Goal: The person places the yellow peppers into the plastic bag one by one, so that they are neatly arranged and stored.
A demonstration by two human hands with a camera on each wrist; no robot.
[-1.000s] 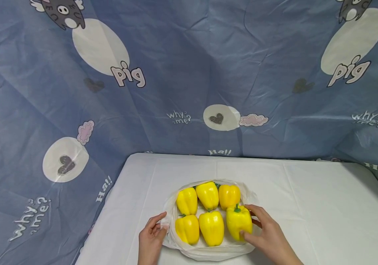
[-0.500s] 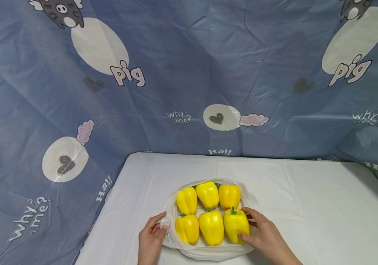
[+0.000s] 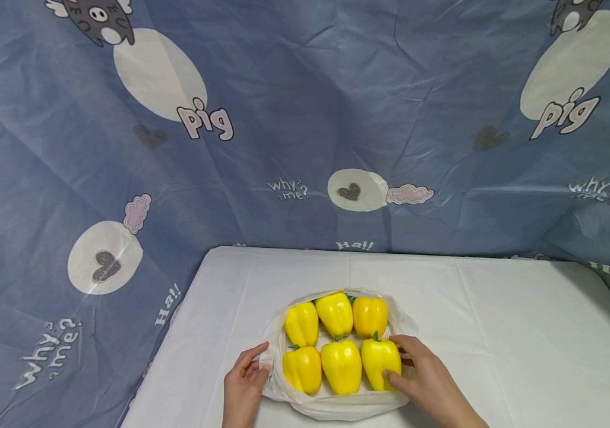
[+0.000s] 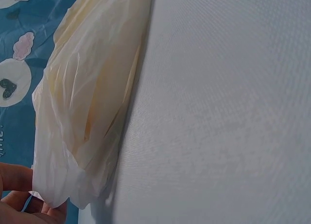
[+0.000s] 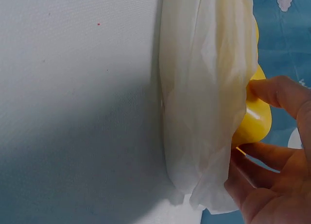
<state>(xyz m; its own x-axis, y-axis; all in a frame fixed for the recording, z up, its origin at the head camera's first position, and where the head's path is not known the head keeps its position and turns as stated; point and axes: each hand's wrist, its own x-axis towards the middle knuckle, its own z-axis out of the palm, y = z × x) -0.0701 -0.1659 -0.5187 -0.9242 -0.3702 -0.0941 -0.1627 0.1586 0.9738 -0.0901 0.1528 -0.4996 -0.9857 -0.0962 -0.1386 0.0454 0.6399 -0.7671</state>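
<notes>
A white plastic bag lies on the table with its mouth spread upward. Several yellow bell peppers sit inside in two rows, stems pointing away. My left hand pinches the bag's left rim between thumb and fingers. At the front right, my right hand grips a yellow bell pepper, thumb on its near side and fingers round its right. The right wrist view shows this pepper rising above the bag's edge. Only the bag's crumpled side shows in the left wrist view, hiding the peppers.
The table has a white cover and stretches out to the right of the bag and behind it. A blue printed cloth hangs along the back and sides, meeting the table's far edge.
My right hand has moved the gripped pepper left and slightly down into the front right spot of the bag, beside the middle pepper. The left hand has stayed on the rim.
</notes>
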